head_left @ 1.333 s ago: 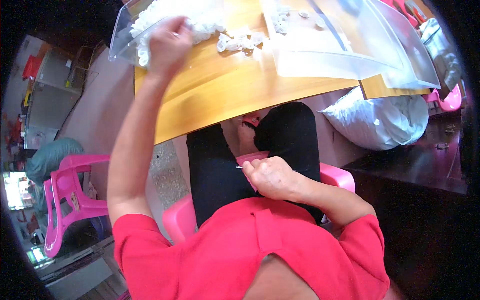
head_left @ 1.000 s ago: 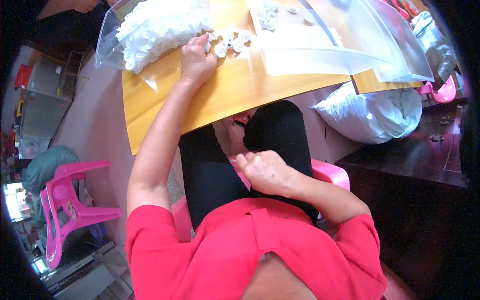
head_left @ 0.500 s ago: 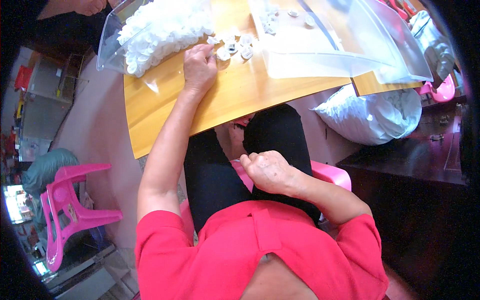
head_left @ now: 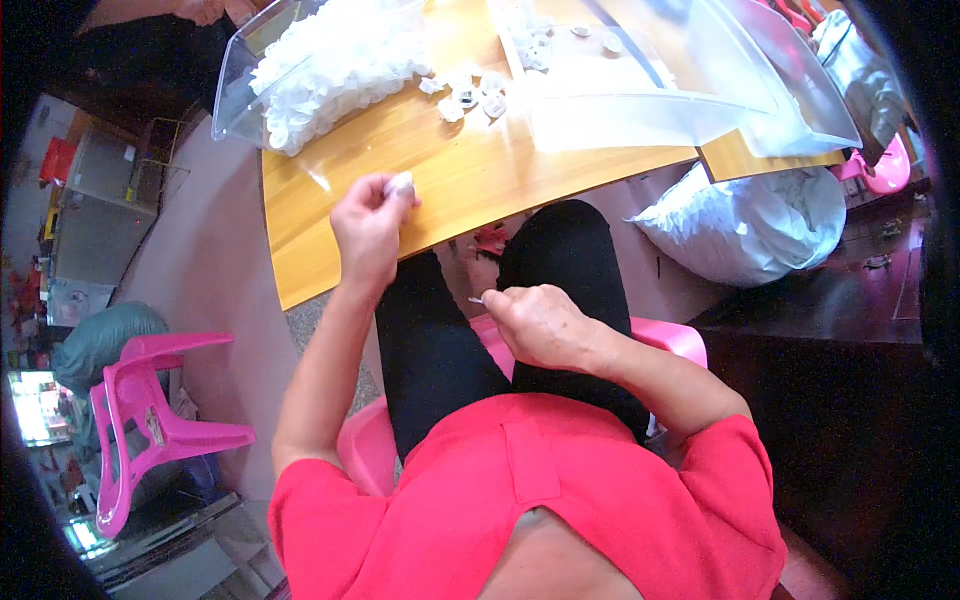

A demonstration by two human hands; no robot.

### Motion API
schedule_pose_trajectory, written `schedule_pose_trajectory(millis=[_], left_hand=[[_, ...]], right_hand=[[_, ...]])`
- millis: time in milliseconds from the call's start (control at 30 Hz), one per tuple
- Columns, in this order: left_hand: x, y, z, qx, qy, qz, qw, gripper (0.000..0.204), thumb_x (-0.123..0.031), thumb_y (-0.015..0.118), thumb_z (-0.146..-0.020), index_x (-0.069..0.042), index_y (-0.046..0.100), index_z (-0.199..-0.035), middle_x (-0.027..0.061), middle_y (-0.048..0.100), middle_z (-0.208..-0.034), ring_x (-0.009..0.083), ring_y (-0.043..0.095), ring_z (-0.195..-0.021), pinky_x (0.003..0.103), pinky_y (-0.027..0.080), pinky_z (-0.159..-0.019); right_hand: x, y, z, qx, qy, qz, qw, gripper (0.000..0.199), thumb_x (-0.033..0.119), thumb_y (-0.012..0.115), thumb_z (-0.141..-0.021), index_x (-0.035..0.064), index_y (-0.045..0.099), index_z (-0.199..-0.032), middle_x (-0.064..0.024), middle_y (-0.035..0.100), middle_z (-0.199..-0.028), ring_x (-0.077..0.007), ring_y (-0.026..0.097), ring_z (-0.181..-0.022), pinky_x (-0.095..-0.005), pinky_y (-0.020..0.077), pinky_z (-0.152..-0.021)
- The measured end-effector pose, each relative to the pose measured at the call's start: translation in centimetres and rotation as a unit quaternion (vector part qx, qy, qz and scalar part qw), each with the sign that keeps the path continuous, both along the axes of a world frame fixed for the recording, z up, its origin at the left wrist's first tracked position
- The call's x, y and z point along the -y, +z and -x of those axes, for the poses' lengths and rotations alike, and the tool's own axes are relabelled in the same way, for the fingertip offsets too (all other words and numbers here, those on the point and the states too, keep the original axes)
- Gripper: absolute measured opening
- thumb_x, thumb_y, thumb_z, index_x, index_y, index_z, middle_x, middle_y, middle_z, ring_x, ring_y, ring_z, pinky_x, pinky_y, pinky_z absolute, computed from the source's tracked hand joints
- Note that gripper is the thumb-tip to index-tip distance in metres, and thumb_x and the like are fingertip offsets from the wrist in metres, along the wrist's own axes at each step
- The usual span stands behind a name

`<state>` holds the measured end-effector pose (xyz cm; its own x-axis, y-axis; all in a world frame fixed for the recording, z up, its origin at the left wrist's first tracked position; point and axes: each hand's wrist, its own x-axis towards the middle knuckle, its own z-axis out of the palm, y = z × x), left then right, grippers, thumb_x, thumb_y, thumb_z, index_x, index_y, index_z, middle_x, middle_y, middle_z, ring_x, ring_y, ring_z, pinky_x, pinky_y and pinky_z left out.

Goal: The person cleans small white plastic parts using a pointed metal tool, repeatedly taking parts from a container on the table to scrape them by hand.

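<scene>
R hand [head_left: 545,327] over lap, fingers curled tight round a thin pale item [head_left: 475,300], only its tip showing; pos. approx. same as ½ sec ago. L hand [head_left: 366,232] by near edge of table [head_left: 320,225], thumb + fingers nearly together, pinching a sm. white piece [head_left: 401,184]; ½ sec ago it was further fwd, beside loose white pcs [head_left: 450,108]. Those lie betw. L clear bin [head_left: 233,95] w/ white heap [head_left: 335,65] & R clear bin [head_left: 650,122]. Pink chair [head_left: 195,434], far L: sm. label [head_left: 154,428], unreadable.
</scene>
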<state>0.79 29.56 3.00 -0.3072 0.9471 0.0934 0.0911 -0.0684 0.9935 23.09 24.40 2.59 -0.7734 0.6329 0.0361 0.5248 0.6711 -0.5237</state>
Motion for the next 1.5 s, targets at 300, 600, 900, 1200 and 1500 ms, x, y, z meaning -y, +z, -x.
schedule_pose_trajectory(millis=[300,600,900,1200,1500], left_hand=[[14.5,1.5,-1.4,-0.113,-0.087,-0.107,0.984,0.022,0.004,0.069,-0.077,-0.001,0.065,-0.097,0.0136,0.061,-0.103,0.0181,0.06,-0.088,0.026,0.05,-0.073],[19.6,2.4,-1.4,-0.194,-0.032,-0.109,0.974,0.023,0.003,0.062,-0.082,0.001,0.062,-0.105,0.0178,0.062,-0.106,0.0237,0.062,-0.094,0.032,0.05,-0.081],[22.4,1.3,-1.7,-0.016,0.011,-0.078,0.997,0.022,0.004,0.059,-0.085,0.003,0.061,-0.106,0.0112,0.059,-0.109,0.016,0.059,-0.094,0.027,0.049,-0.083],[23.8,2.2,-1.0,0.096,-0.014,-0.025,0.995,0.022,-0.002,0.066,-0.084,0.002,0.061,-0.105,0.0043,0.064,-0.09,0.0102,0.06,-0.079,0.022,0.05,-0.072],[24.2,3.1,-0.8,0.307,-0.091,0.02,0.947,0.017,-0.004,0.059,-0.088,0.003,0.06,-0.104,0.0098,0.065,-0.091,0.0152,0.063,-0.076,0.024,0.051,-0.064]], right_hand=[[2.5,3.8,3.5,-0.233,-0.096,0.527,0.811,0.03,0.024,0.052,-0.09,0.002,0.062,-0.072,-0.0005,0.058,-0.06,-0.008,0.05,-0.053,-0.0242,0.0394,-0.047],[5.9,3.8,6.6,-0.27,-0.119,0.515,0.805,0.015,0.015,0.057,-0.086,0.0024,0.063,-0.083,0.0014,0.055,-0.063,-0.0037,0.045,-0.048,-0.0207,0.0336,-0.041],[9.2,3.6,6.9,-0.301,-0.119,0.461,0.826,0.013,0.018,0.062,-0.085,0.0048,0.064,-0.082,0.0027,0.056,-0.066,-0.0043,0.047,-0.052,-0.0205,0.036,-0.045],[11.4,3.5,7.0,-0.324,-0.117,0.243,0.907,0.017,0.014,0.059,-0.082,-0.0007,0.064,-0.089,-0.0112,0.063,-0.072,-0.0144,0.059,-0.068,-0.0317,0.0471,-0.062],[12.7,5.4,6.1,-0.315,-0.116,0.165,0.927,0.014,0.008,0.058,-0.08,0.0007,0.064,-0.09,-0.0146,0.064,-0.074,-0.0191,0.064,-0.07,-0.0319,0.0489,-0.063]])
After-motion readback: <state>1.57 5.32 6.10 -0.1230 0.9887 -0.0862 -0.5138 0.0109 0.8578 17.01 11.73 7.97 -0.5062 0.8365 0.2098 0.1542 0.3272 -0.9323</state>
